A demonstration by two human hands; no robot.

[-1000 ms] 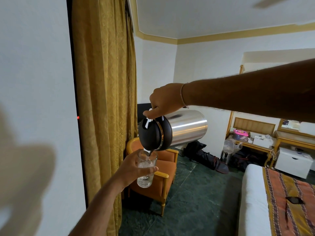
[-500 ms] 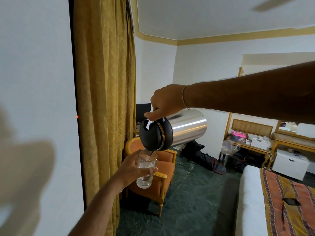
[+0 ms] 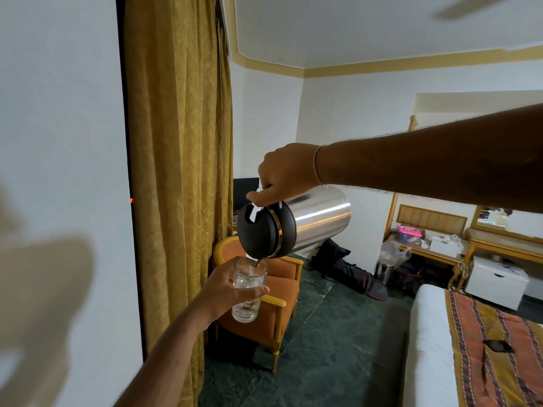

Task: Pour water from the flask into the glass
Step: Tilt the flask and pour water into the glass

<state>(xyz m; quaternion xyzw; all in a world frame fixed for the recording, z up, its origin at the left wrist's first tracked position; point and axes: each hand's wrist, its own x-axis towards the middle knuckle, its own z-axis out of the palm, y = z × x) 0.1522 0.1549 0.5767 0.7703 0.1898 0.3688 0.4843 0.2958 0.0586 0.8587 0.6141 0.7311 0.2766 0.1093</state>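
Flask [image 3: 311, 223] tipped near-horizontal, black lid end pointing left-down over one glass [image 3: 248, 289]; right hand [image 3: 283, 174] grips its handle, left hand [image 3: 226, 292] wraps glass.

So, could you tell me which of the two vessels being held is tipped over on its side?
The steel flask in the right hand lies nearly horizontal, black lid end lowest. The glass, gripped by the left hand, stands upright beneath its spout.
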